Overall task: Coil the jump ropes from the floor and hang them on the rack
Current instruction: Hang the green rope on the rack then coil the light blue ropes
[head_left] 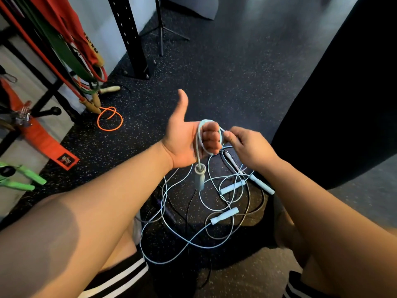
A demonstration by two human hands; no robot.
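The coiling step is in hand. A pale-blue plastic jump rope (198, 145) is looped round the curled fingers (211, 138) of the left hand (184, 140), thumb raised, and its grey-blue handle (199, 178) is left dangling just below the palm. At three o'clock of that hand, the same cord is pinched by the fingers (231, 137) of the right hand (251, 147).

Most of the length is judged ungathered. A tangle of pale cords and light-blue handles (232, 188) is spread on the black speckled rubber floor (214, 72) at six o'clock of the hands.

Next, slack must be drawn up out of that tangle and laid as another even loop over the left fingers, without neighbouring cords being snagged.

The black steel rack (48, 111), hung with red and green elastic bands (64, 52), is seen at ten o'clock. An orange cord loop (98, 122) is seen on the floor near its foot.
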